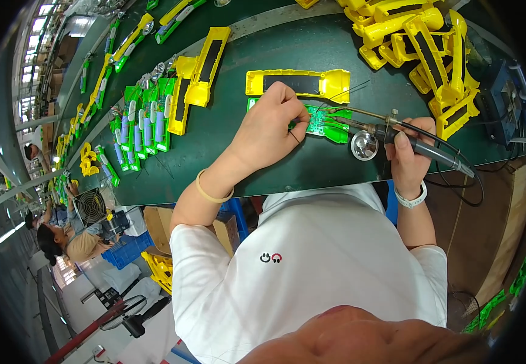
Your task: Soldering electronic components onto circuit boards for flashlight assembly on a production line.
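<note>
While the left hand pinches thin wires down onto the green circuit board on the dark bench, the right hand grips a soldering iron whose long axis runs leftward, its tip touching the board just beside the left fingertips.

Dark green surface, bright green circuit board, yellow housing with black panel, black-handled soldering iron, white shirt
</note>
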